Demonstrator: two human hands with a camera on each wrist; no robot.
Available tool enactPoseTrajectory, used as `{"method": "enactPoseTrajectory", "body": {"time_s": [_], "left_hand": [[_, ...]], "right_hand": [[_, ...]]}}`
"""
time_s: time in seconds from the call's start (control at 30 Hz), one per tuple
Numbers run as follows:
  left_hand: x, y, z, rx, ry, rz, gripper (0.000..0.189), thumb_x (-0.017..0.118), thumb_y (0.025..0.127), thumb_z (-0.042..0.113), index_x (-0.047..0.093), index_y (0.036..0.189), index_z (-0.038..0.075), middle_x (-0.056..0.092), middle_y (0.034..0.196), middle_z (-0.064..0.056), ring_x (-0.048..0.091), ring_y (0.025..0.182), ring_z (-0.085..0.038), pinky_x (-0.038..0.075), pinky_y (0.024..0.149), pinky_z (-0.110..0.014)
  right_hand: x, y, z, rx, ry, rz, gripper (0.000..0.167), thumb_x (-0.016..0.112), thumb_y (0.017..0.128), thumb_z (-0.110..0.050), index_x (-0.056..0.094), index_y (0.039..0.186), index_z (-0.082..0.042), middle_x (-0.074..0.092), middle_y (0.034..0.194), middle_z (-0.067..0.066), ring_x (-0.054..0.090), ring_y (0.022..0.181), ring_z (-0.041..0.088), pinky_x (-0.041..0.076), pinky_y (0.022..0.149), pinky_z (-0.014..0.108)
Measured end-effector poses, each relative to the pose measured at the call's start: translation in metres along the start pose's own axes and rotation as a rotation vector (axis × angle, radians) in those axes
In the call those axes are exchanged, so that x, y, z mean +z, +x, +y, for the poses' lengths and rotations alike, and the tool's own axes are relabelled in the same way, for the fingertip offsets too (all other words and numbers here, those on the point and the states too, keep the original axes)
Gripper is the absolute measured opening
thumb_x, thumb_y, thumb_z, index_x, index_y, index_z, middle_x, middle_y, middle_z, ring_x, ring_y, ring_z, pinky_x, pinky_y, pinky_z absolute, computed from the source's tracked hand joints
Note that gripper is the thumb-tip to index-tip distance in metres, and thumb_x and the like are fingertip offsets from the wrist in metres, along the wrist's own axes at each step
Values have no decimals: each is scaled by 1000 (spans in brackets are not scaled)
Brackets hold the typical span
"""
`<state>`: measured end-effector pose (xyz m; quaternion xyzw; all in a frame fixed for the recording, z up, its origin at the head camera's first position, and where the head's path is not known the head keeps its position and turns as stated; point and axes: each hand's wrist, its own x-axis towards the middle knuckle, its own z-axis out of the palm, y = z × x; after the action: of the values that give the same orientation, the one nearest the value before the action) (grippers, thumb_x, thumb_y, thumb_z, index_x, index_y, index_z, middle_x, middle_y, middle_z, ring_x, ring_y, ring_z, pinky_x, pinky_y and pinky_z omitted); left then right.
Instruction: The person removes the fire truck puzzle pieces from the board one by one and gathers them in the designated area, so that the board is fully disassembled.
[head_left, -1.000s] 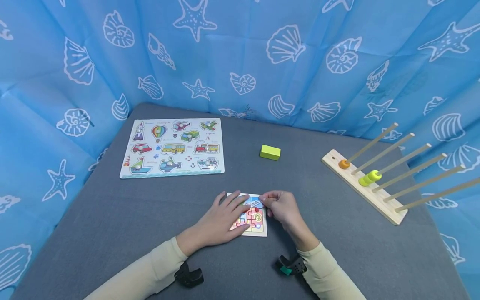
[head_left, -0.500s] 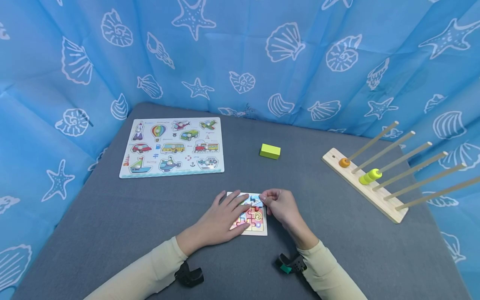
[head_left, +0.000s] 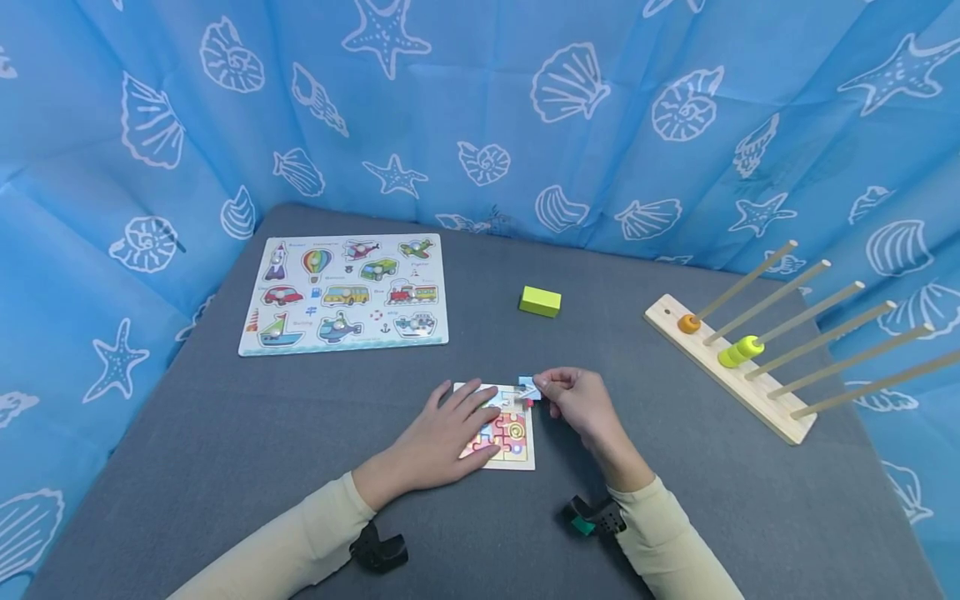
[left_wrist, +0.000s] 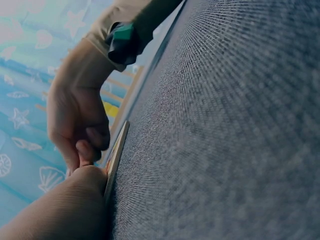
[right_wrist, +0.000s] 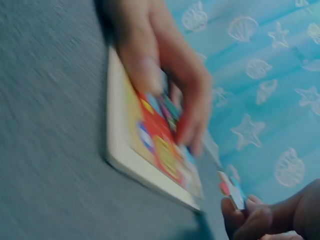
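Note:
A small square jigsaw puzzle [head_left: 517, 454] in a pale wooden frame lies on the grey table. My left hand [head_left: 442, 433] rests flat on its left side with the fingers spread, hiding that part. My right hand [head_left: 581, 406] pinches a light blue puzzle piece [head_left: 529, 388] with a bit of red between thumb and fingertips, at the puzzle's upper right corner. In the right wrist view that puzzle piece [right_wrist: 232, 190] is tilted and held apart from the frame. A pale bare spot shows at the top right of the puzzle, where a piece came out.
A vehicle peg puzzle board [head_left: 345, 293] lies at the back left. Behind the hands sits a green block [head_left: 540, 302]. To the right stands a wooden rack [head_left: 727, 367] with several tilted rods, carrying orange and yellow-green beads. A shell-patterned blue curtain [head_left: 480, 108] surrounds the table.
My right hand has lifted the light blue puzzle piece out of the puzzle's top right corner and drawn it slightly up and right. The left hand stays in place.

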<state>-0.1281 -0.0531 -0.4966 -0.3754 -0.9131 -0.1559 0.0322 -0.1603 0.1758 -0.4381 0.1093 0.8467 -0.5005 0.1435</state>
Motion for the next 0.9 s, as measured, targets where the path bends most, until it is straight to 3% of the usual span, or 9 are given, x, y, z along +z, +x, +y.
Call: {"method": "enactPoseTrajectory", "body": {"time_s": [0.3,0.5,0.7,0.9], "left_hand": [[2,0,0,46,-60,75,51,46,97,49,48,138,18,38,151,-2,26,144,-23,21,111,-56],[1,-1,0,50,-47,12,62,38,96,59,40,145,21,30,156,-2,19,146,-22,17,113,-55],[-2,1,-2,66,-59,-76,78,33,88,75,32,149,26,18,160,0,10,148,-21,13,114,-54],[-4,8,-10,89,-98,-69,81,41,87,73,33,149,22,23,158,3,14,147,-19,15,114,-51]], "right_hand": [[-68,0,4,21,-109,8,31,59,96,-29,65,112,-3,63,84,3,55,69,13,43,61,30],[-108,-5,24,31,-161,-28,36,56,97,-31,59,115,0,61,87,0,55,74,11,44,64,30],[-124,-11,45,74,-195,-38,38,55,97,-33,59,114,1,59,83,-3,54,73,11,42,64,29],[-128,-12,59,96,-205,-51,39,54,97,-34,60,113,1,59,80,-2,53,72,12,41,62,28]]}}
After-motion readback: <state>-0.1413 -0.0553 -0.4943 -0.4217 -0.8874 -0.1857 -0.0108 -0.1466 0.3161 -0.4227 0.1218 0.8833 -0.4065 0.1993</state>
